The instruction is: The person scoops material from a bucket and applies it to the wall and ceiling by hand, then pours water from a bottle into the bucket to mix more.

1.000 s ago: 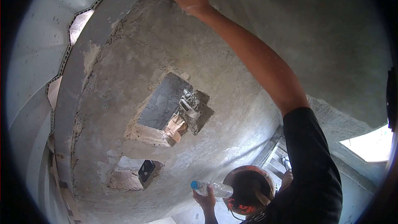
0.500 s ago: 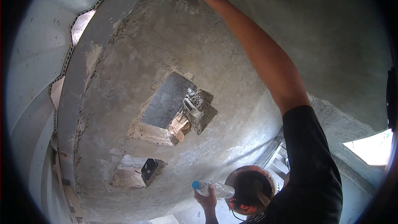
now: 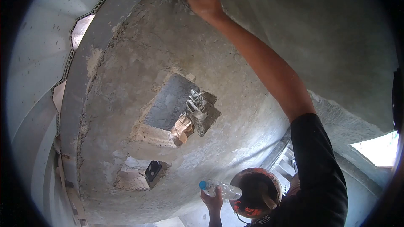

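My left hand [image 3: 212,201], low in the view, is closed around a clear plastic bottle [image 3: 225,189] with a blue cap. The bottle lies on its side, its base overlapping the rim of a round, dirty bucket [image 3: 252,172] with red marks. Inside the bucket a wooden-looking handle [image 3: 268,201] sticks up. My right arm reaches up across the grey plastered wall [image 3: 235,80]. At the top edge, my right hand [image 3: 204,0] is near the wall with fingers bent and smeared by motion. I cannot make out whether anything is between them.
A rectangular opening [image 3: 168,101] in the wall has rough edges, with metal pieces [image 3: 195,110] and crumpled brown paper [image 3: 182,129] beside it. A dark phone-like object [image 3: 153,171] stands in a smaller recess below. White ribbed panels [image 3: 42,38] run along the left; a bright gap [image 3: 376,149] shows at right.
My right hand has moved slightly down and left and come further into view. My left hand, bottle and bucket sit slightly further right in the view.
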Available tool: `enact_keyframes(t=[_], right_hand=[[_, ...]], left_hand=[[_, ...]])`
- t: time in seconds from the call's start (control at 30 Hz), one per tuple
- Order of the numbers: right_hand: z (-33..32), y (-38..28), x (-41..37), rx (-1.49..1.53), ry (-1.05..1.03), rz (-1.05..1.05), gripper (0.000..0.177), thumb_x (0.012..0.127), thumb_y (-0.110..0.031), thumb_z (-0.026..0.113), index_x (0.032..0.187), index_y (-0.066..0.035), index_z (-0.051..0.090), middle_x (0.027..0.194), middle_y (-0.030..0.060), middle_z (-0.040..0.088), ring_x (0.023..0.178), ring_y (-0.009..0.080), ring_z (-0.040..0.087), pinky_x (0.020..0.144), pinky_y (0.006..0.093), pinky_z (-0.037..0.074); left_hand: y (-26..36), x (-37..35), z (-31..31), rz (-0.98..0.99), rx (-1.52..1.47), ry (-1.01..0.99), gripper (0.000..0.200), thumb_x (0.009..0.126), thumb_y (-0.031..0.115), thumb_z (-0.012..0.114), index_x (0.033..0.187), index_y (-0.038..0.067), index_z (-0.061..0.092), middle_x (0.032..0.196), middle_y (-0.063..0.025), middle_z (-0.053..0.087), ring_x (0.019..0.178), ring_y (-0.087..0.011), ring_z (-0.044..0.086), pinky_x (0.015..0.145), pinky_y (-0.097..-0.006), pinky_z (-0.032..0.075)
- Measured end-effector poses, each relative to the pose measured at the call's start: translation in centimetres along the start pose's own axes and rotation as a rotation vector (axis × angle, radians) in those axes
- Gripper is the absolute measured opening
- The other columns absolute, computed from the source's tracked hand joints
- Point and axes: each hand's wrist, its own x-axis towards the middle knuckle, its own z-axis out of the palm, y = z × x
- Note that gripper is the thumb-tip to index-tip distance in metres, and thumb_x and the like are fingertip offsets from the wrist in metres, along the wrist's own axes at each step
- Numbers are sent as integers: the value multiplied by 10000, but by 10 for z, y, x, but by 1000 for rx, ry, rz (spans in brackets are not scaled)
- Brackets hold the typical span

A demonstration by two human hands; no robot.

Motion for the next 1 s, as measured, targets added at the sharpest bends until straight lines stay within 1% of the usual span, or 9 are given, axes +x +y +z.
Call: enact_keyframes(t=[0.07,0.13,0.43,0.5,0.73,0.8,0.9,0.97,1.0], right_hand=[[-3,9,9,51,75,195,187,725,-154,631,884,-87,702,846,244,589,759,335,572,680,402,467],[-9,4,28,-288,51,200,299,840,-123,549,1084,41,601,829,203,615,728,296,572,774,390,458],[5,-15,34,-94,23,367,255,859,-99,532,1050,52,606,878,163,634,753,234,567,712,317,452],[34,5,19,-42,217,227,191,738,-176,644,897,-85,699,800,208,607,760,323,581,692,388,468],[5,-16,0,72,-23,166,283,793,-308,665,976,-94,683,840,177,622,733,250,640,704,313,487],[-12,-16,8,203,164,490,167,777,-195,641,895,-92,700,766,166,615,788,330,591,705,370,478],[-18,3,32,163,160,492,176,787,-209,632,937,-146,699,847,141,603,820,307,594,748,408,467],[-23,3,48,75,139,574,215,865,-80,544,1010,63,613,868,136,638,728,207,553,684,293,444],[-20,8,53,76,139,572,215,865,-80,544,1010,63,613,868,136,638,728,207,553,684,293,444]], left_hand=[[1,0,0,20,27,-5,365,738,180,698,1013,1,538,877,-97,627,806,-202,614,751,-331,475],[-8,0,-1,-28,-61,0,375,740,208,705,1005,0,541,874,-94,626,806,-198,612,754,-330,475],[-5,-3,-3,6,39,-22,363,777,265,677,994,14,532,884,-74,589,791,-183,572,734,-327,454],[-1,-3,-1,-32,-7,-31,369,775,270,680,996,15,532,888,-75,589,794,-187,573,736,-331,455],[3,-1,5,-40,21,-14,416,762,313,697,1004,19,529,900,-81,590,811,-196,577,739,-342,459],[7,-2,4,-41,29,-16,417,763,317,695,1002,18,531,897,-81,592,806,-198,579,737,-343,459],[6,-2,5,-34,57,-4,410,767,318,689,997,17,533,886,-83,597,795,-201,583,734,-342,459],[0,-4,1,-29,90,4,403,770,316,685,993,16,534,878,-84,600,788,-204,585,733,-341,458],[-3,-3,1,-24,76,-1,397,772,312,682,990,16,533,873,-85,601,782,-206,586,730,-341,458]])
